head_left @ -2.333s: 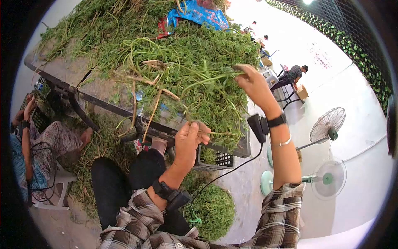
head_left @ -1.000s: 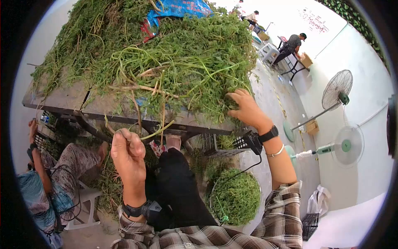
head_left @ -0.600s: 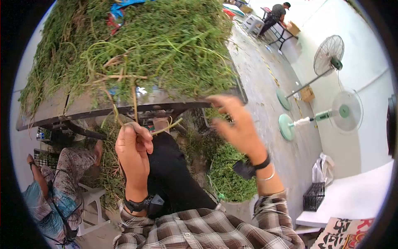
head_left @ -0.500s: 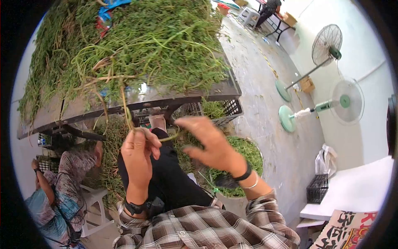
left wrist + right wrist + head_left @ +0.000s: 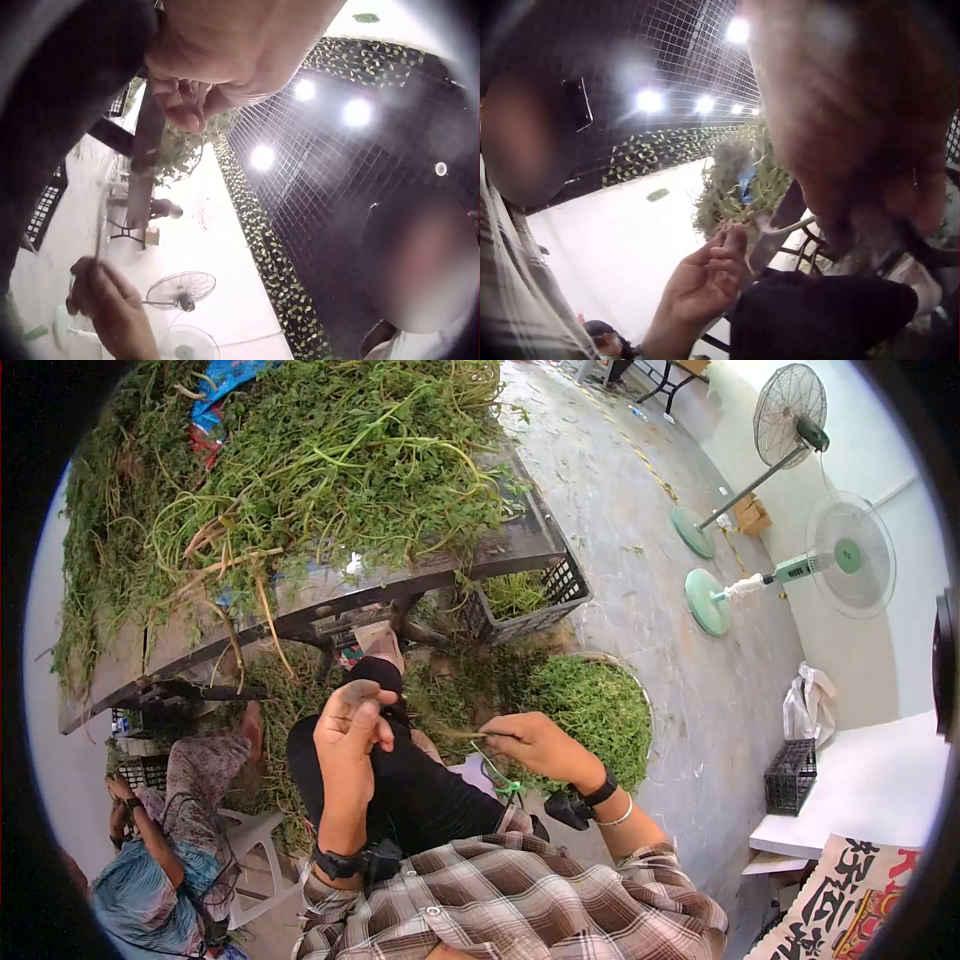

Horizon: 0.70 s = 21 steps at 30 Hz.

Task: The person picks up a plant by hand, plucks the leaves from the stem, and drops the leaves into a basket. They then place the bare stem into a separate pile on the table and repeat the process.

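Observation:
My right hand [image 5: 545,748] pinches one end of a thin plant stem [image 5: 462,735] between thumb and fingers, over my lap. The stem [image 5: 787,228] points toward my left hand [image 5: 350,745], a short way off to the left. Left fingers are curled, with the thumb close against the fingertips; whether a bit of stem sits between them, I cannot tell. In the left wrist view the left hand [image 5: 225,60] is above, and the right hand [image 5: 112,304] with its stem is lower left. A heap of leafy green plants [image 5: 330,470] covers the table ahead.
Stems hang over the front edge of the dark table [image 5: 335,585]. Beneath is a black crate [image 5: 535,615] of greens; a round heap of greens [image 5: 595,720] stands right of my legs. Two fans [image 5: 790,415] are at right. Another person [image 5: 160,880] sits at left.
The right hand has left the plant pile, come to the left hand, then drawn back right with the stem that the left hand was holding. The head view has tilted downward.

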{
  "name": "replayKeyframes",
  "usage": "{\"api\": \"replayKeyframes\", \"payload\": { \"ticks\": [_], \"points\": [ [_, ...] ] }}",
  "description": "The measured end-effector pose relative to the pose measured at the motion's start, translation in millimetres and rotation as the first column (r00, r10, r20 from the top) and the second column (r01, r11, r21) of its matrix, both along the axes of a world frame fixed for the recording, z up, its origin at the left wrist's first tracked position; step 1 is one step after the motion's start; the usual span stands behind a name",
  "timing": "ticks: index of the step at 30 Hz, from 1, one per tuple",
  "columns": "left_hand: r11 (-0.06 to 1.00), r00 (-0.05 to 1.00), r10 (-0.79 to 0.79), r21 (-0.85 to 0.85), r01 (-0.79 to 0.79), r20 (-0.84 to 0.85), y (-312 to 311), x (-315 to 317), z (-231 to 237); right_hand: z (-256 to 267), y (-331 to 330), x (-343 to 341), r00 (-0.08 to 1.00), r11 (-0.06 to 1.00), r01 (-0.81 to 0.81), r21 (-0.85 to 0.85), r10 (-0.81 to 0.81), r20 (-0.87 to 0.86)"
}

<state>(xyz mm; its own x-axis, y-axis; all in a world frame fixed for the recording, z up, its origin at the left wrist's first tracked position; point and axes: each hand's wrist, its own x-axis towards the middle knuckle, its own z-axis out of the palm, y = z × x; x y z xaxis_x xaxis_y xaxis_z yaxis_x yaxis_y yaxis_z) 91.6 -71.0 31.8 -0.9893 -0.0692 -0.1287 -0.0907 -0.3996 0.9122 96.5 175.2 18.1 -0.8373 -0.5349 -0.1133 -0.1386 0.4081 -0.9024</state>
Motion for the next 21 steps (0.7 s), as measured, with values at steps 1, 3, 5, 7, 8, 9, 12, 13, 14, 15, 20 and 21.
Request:
{"api": "replayKeyframes", "payload": {
  "ticks": [1, 3, 5, 7, 8, 9, 12, 13, 14, 15, 20, 21],
  "points": [
    [0.998, 0.998, 0.056, -0.019, -0.055, 0.003, -5, 0, 0, -8, 6, 2, 1.000, 1.000, -0.002, -0.001, 0.002, -0.004],
    [0.995, 0.996, 0.089, -0.040, -0.089, 0.006, -19, 0, 1, -34, 21, 2, 0.990, 0.970, 0.088, 0.225, -0.059, -0.131],
    [0.986, 0.988, 0.152, -0.071, -0.152, -0.005, -34, 1, -1, -52, 36, -9, 0.992, 0.937, 0.106, 0.333, -0.076, -0.101],
    [0.979, 0.980, 0.196, -0.057, -0.197, -0.031, -46, 5, 0, -61, 48, -28, 0.984, 0.864, 0.172, 0.473, -0.129, -0.122],
    [0.973, 0.975, 0.220, -0.067, -0.221, -0.020, -51, 7, 1, -61, 56, -42, 0.971, 0.873, 0.220, 0.436, -0.154, -0.182],
    [0.967, 0.970, 0.242, -0.077, -0.242, -0.006, -55, 11, 3, -73, 67, -60, 0.925, 0.873, 0.333, 0.357, -0.229, -0.303],
    [0.958, 0.961, 0.277, -0.077, -0.277, -0.011, -68, 20, 1, -75, 89, -100, 0.702, 0.753, 0.581, 0.309, -0.271, -0.658],
    [0.953, 0.956, 0.294, -0.072, -0.295, -0.025, -73, 22, 1, -70, 88, -109, 0.545, 0.686, 0.657, 0.312, -0.146, -0.826],
    [0.946, 0.949, 0.316, -0.077, -0.315, -0.007, -77, 26, 1, -68, 85, -117, 0.536, 0.699, 0.647, 0.304, -0.134, -0.833],
    [0.938, 0.941, 0.338, -0.082, -0.336, 0.014, -82, 30, 0, -63, 80, -118, 0.587, 0.752, 0.616, 0.236, -0.238, -0.774],
    [0.915, 0.917, 0.399, -0.068, -0.397, 0.013, -103, 34, -9, -20, 25, -99, 0.794, 0.868, 0.491, 0.071, -0.413, -0.447],
    [0.915, 0.917, 0.399, -0.072, -0.396, 0.022, -104, 33, -8, -12, 12, -97, 0.799, 0.876, 0.478, 0.066, -0.403, -0.446]
  ]
}}
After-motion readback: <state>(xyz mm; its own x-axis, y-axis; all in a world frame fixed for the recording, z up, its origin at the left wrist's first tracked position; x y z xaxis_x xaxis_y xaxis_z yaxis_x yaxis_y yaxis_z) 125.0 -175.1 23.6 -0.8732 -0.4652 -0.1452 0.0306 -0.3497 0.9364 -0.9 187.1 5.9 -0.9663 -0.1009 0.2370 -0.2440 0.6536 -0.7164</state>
